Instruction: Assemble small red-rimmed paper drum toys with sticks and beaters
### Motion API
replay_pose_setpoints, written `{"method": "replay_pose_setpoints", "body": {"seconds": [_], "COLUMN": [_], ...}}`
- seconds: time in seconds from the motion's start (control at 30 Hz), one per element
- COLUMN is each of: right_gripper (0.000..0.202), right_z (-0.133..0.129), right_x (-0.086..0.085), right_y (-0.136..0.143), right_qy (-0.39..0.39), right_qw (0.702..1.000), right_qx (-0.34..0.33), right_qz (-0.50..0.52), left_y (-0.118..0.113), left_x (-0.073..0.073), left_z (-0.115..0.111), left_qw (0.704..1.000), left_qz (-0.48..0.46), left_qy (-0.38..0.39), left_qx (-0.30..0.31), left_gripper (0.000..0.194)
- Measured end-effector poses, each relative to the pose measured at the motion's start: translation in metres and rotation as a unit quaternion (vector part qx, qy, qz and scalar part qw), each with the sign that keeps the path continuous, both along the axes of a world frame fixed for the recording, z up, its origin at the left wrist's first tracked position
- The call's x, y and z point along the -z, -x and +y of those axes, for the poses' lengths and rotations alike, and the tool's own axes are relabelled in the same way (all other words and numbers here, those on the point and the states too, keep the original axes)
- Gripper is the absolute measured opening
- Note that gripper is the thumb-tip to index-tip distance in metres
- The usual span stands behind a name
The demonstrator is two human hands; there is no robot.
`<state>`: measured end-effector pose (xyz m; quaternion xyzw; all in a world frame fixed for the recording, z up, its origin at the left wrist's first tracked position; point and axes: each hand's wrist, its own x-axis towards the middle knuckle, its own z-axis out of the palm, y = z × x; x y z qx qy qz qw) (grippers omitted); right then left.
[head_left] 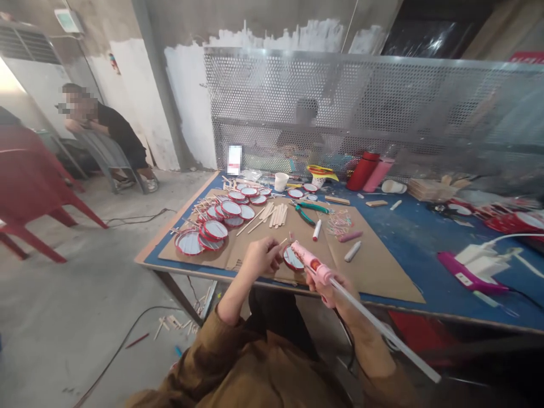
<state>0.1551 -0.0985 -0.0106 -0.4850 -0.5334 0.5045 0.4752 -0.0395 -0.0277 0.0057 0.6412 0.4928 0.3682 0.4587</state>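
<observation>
My right hand (pixel 334 290) is wrapped round a pink hot glue gun (pixel 312 262). A long clear glue stick (pixel 385 328) juts from its back end. The nozzle points away from me, above a round pale disc with a red rim (pixel 292 259) lying on the cardboard. Just left of that disc, my left hand (pixel 262 256) is closed, with a thin wooden stick (pixel 283 242) showing at its fingertips. Part of the disc is hidden behind the glue gun. Farther off, several flat wooden sticks (pixel 278 215) lie together on the cardboard sheet (pixel 374 266).
Overlapping red-rimmed discs (pixel 215 229) cover the cardboard's left side. Green-handled pliers (pixel 305 215), a marker (pixel 317 230) and rubber bands (pixel 340 222) lie ahead. A purple power strip (pixel 467 277) is at right. Beyond stand a red bottle (pixel 363 170) and a perforated metal screen (pixel 263 102). A person sits far left.
</observation>
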Motion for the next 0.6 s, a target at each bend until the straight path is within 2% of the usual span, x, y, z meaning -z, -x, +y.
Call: {"method": "replay_pose_setpoints", "body": {"seconds": [0.23,0.47,0.6], "right_gripper": [0.042,0.039,0.042], "right_z": [-0.005,-0.005,-0.004], "right_x": [-0.01,-0.001,0.003], "right_y": [0.013,0.007,0.005], "right_qy": [-0.006,-0.02,-0.022], "right_qw": [0.999,0.997,0.998], "right_qx": [-0.023,-0.038,-0.037], "right_qz": [-0.035,-0.06,-0.051], "left_y": [0.001,0.001,0.001], "left_x": [-0.001,-0.004,0.0], "left_z": [-0.001,-0.003,-0.002], "left_qw": [1.0,1.0,1.0], "left_qz": [0.019,0.028,0.014], "left_qy": [0.002,-0.003,-0.005], "left_qx": [-0.002,-0.002,0.001], "left_gripper": [0.017,0.018,0.021]}}
